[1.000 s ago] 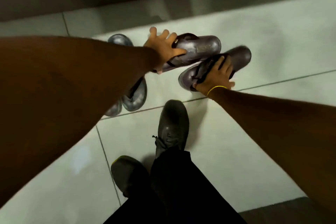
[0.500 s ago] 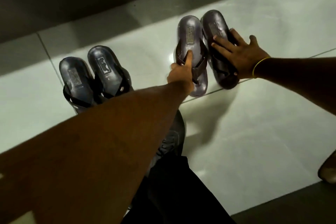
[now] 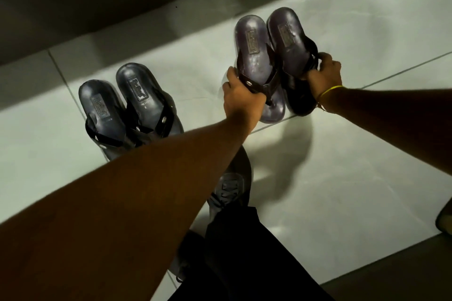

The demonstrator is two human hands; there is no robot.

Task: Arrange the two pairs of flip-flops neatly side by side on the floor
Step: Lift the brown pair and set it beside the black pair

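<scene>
On the pale tiled floor [image 3: 342,178], I see my left hand [image 3: 241,102] gripping one purple flip-flop's [image 3: 254,56] strap, my right hand [image 3: 324,72] clutching its neighbour [image 3: 288,39]; the dark pair [image 3: 127,107] lies left, well apart.

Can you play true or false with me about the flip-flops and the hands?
1. The left hand holds a strap of a flip-flop in the right pair. True.
2. The right hand is empty. False: its grip is on the other flip-flop's strap.
3. The left pair is being held. False: no hand touches it.
4. The floor has pale tiles. True.
5. There is a yellow band on the right wrist. True.
</scene>
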